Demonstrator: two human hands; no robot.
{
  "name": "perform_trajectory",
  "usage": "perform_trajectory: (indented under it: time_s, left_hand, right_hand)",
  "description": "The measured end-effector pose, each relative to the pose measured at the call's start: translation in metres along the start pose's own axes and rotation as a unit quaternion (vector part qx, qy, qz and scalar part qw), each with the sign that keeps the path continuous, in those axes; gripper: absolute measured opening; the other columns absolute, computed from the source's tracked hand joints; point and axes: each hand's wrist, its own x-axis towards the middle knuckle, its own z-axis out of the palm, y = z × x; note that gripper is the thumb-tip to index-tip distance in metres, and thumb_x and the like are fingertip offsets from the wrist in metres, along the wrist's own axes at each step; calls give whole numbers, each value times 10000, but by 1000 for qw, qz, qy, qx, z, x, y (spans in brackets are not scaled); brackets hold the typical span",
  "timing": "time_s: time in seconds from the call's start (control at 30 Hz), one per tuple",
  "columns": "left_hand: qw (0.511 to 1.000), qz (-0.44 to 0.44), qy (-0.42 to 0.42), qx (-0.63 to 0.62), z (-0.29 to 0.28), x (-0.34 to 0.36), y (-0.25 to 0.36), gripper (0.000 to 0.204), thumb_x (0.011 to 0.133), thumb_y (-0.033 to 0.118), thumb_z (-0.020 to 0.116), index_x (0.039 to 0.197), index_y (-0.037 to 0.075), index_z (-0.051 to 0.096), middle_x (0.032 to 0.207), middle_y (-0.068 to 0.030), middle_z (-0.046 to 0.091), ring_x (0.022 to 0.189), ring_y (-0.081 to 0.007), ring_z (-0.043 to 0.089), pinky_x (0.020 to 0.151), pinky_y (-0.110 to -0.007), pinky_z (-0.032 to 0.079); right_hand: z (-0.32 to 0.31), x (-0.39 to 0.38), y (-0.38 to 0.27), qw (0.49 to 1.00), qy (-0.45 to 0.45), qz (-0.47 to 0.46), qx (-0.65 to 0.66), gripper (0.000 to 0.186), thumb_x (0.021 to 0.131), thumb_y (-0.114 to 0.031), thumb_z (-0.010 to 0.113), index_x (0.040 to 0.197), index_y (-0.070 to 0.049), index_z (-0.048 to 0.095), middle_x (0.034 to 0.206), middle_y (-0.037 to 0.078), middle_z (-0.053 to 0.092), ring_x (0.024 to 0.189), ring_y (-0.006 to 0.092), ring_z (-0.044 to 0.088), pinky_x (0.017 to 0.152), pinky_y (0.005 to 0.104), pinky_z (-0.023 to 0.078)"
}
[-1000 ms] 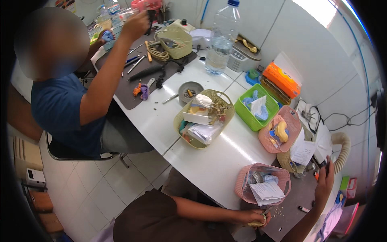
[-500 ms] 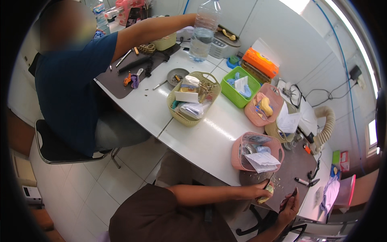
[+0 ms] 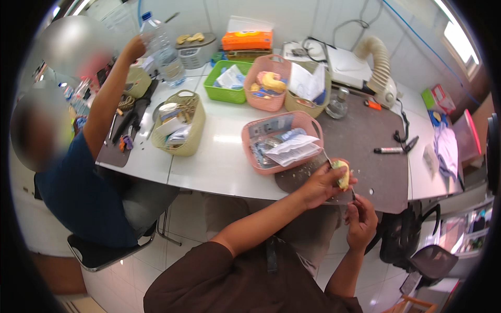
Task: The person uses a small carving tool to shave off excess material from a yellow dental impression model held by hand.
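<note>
My left hand [image 3: 319, 185] is closed on a small pale yellow moulded piece [image 3: 343, 176] with reddish edges, above the brown desk mat [image 3: 386, 182]. A thin metal tool [image 3: 325, 156] sticks up beside that piece, at my left fingers. Just below and to the right, my right hand [image 3: 360, 221] is closed on a slim metal tool [image 3: 354, 196], whose tip is near the piece. Pale crumbs lie on the mat. A pink basket [image 3: 248, 138] with papers stands just beyond my hands. A marker [image 3: 388, 151] lies to the right.
At left a seated co-worker [image 3: 68, 193] reaches to a large water bottle [image 3: 169, 65]. Other baskets [image 3: 222, 94] stand along the back, with a glass jar [image 3: 338, 107] and a hose unit [image 3: 378, 78]. A cloth [image 3: 446, 151] is at right, a black chair [image 3: 430, 261] behind.
The view has swung round toward the desk. My right hand has come down from the back right to beside the yellow piece. The co-worker's arm has moved over to the bottle.
</note>
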Motion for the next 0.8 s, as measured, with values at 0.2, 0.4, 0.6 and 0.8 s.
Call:
perform_trajectory:
  time_s: [0.2, 0.4, 0.6, 0.8]
  left_hand:
    - [999, 12, 42, -9, 4, -3, 9, 515, 988, 436, 650, 1338, 80, 524, 1276, -189, 624, 1332, -430, 537, 1137, -501, 472]
    - [998, 33, 44, 28, 10, -3, 7, 499, 1001, 425, 635, 1342, 74, 536, 1278, -192, 638, 1380, -460, 478, 1152, -533, 452]
    - [997, 70, 28, 30, -4, -2, 1, 546, 1016, 476, 591, 1395, 90, 519, 1329, -172, 632, 1424, -478, 414, 1190, -529, 408]
    - [999, -3, 17, -27, 5, -7, 10, 616, 1008, 538, 564, 1417, 82, 500, 1401, -212, 569, 1462, -487, 348, 1213, -534, 370]
  right_hand:
    - [6, 25, -7, 978, 0, -157, -138, 247, 901, -3, 724, 1142, -60, 731, 943, 124, 705, 805, 247, 691, 690, 323, 543]
    - [7, 26, -3, 981, -14, -160, -105, 243, 917, -42, 717, 1156, -89, 730, 970, 115, 702, 765, 261, 694, 657, 349, 547]
    - [8, 26, 3, 986, -22, -131, -105, 233, 929, -68, 705, 1159, -98, 729, 958, 110, 695, 718, 264, 682, 630, 355, 538]
    - [-4, 25, 13, 988, -3, -109, -105, 235, 931, -68, 702, 1164, -88, 723, 931, 107, 691, 711, 250, 669, 621, 343, 519]
